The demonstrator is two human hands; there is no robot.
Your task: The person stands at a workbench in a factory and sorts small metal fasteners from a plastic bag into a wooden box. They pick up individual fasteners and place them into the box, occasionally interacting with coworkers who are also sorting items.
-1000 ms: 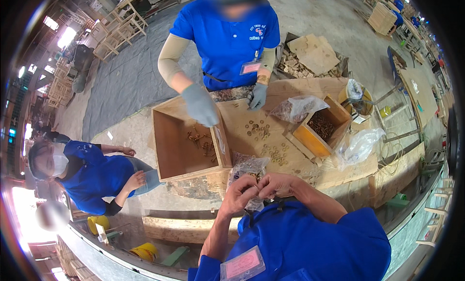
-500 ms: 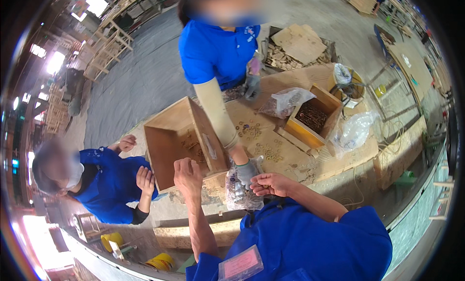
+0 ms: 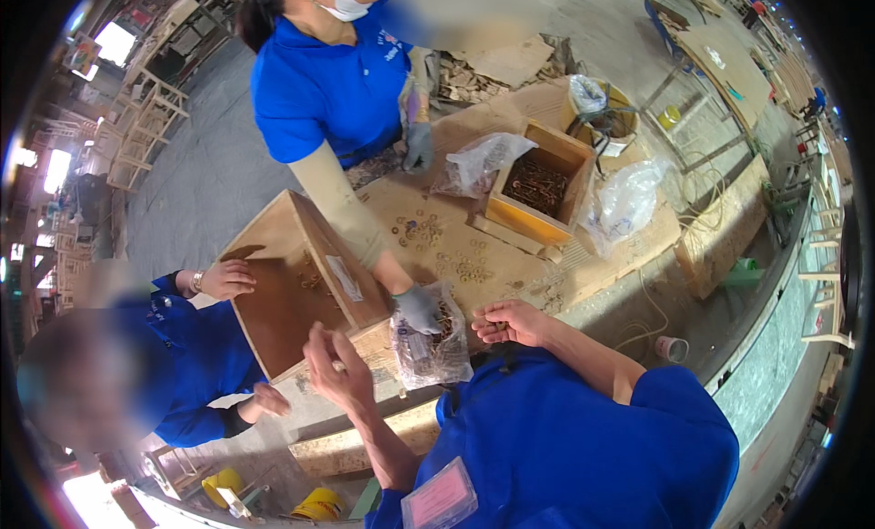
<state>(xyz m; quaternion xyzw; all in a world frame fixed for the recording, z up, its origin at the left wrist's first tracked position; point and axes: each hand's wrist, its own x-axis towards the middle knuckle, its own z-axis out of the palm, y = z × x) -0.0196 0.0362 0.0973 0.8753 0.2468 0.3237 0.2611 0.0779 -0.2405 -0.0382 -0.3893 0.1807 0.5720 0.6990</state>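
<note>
Left hand raised with fingers loosely apart beside the clear bag of small hardware, right hand cupped half-closed just right of it, a co-worker's grey glove inside; jostling might spill pieces across the littered plywood tabletop of a furniture workshop.

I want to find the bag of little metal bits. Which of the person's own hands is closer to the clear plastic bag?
Right. The right hand lies just right of the clear plastic bag, nearly touching. The left hand is raised to its left, a bit farther off.
</note>
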